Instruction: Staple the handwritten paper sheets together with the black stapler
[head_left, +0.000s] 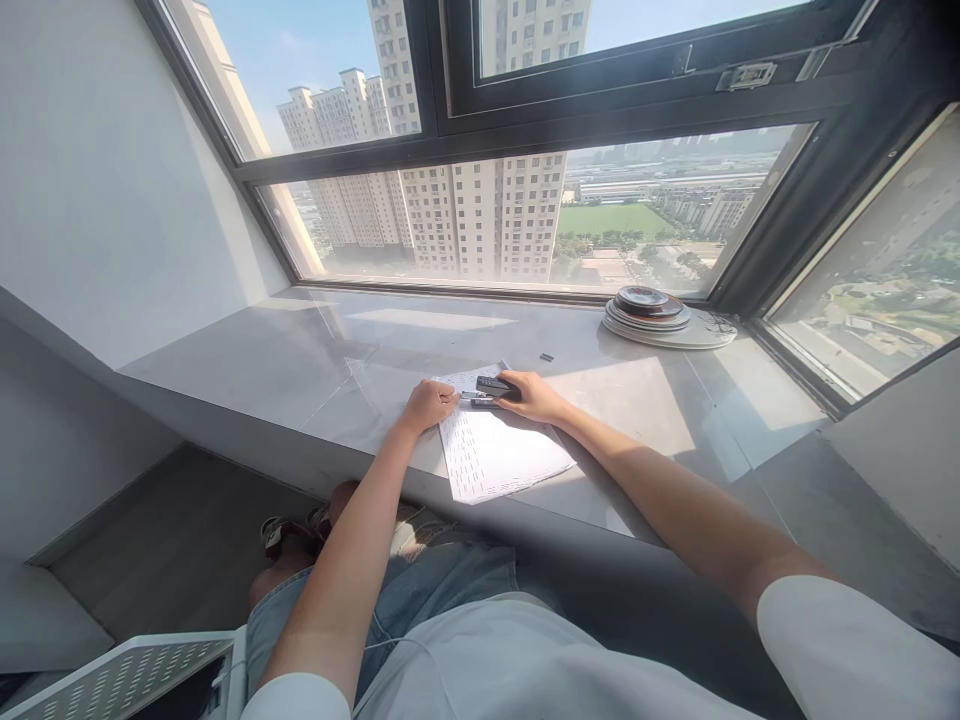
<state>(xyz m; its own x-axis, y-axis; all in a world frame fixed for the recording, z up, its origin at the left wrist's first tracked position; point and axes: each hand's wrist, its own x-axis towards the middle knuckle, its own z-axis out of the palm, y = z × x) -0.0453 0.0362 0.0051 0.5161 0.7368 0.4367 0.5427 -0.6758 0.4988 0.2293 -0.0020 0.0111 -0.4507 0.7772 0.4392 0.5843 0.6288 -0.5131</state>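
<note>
My right hand (531, 395) is wrapped round a black stapler (491, 385), whose jaws are apart and point left. The stapler lies over the upper part of a white stack of paper (502, 455). Short dark dashes in rows, which look like staples, cover the paper's left side and top. My left hand (433, 405) is closed at the paper's upper left edge, close to the stapler's front end. Its fingertips seem to pinch the paper, though they are partly hidden. Beyond my right hand lies a small dark strip (547, 357), perhaps of staples.
The pale tiled window ledge (390, 345) carries the paper; its front edge runs just above my lap. A stack of plates (649, 318) stands at the back right by the window frame. At the lower left is a white perforated basket (142, 675).
</note>
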